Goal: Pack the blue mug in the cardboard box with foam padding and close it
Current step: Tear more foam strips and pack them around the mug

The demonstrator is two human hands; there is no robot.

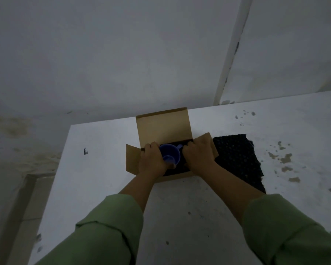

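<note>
An open cardboard box (163,127) stands on the white table, its lid flap upright at the back and side flaps spread out. The blue mug (170,154) lies tilted inside it on dark foam, mouth toward me, handle toward the back. My left hand (153,159) wraps the mug's left side and holds it. My right hand (198,153) rests fingers-down on the box's right edge and right flap, next to the mug; what its fingertips touch is hidden. A black dimpled foam sheet (237,159) lies on the table just right of the box.
The white table (103,169) ends at a left edge near the box, with floor below on that side. A pale wall rises right behind the box. Chipped paint patches mark the table's right part. Green sleeves cover both forearms.
</note>
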